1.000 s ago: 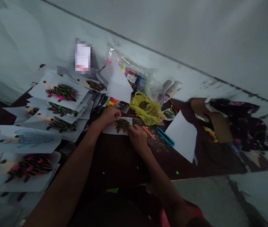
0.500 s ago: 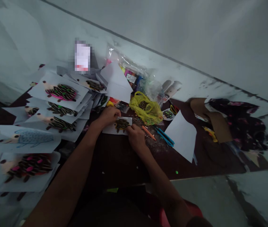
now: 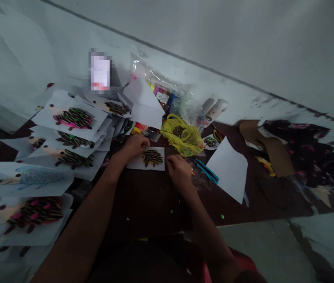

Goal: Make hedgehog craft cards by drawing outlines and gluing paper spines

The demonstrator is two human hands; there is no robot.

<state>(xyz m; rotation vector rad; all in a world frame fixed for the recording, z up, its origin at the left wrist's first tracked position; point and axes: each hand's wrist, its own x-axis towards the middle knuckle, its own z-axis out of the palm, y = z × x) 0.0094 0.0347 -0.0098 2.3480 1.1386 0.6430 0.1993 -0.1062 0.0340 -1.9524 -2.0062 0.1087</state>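
Note:
A small white card (image 3: pixel 134 163) with a hedgehog figure (image 3: pixel 153 157) of dark strips over yellow lies on the dark table. My left hand (image 3: pixel 136 146) rests on the card's upper left part, its fingers curled together; whether something small is between them I cannot make out. My right hand (image 3: pixel 179 169) is on the table just right of the card, apart from it, with bent fingers; what lies under them is hidden. A yellow plastic bag (image 3: pixel 184 137) with dark strips inside sits behind my right hand. Blue scissors (image 3: pixel 206 171) lie to its right.
Stacked sheets with hedgehog pictures (image 3: pixel 72 118) cover the left. Behind are a folded white sheet (image 3: pixel 146 104) and clear plastic packaging (image 3: pixel 167 82). On the right are a white sheet (image 3: pixel 230 169), brown cardboard (image 3: pixel 278 157), a yellow tool (image 3: pixel 266 166) and dark patterned cloth (image 3: pixel 314 149).
My right hand has moved right, off the card's edge, and now covers most of the orange tool that lay beside it. My left hand has stayed on the card.

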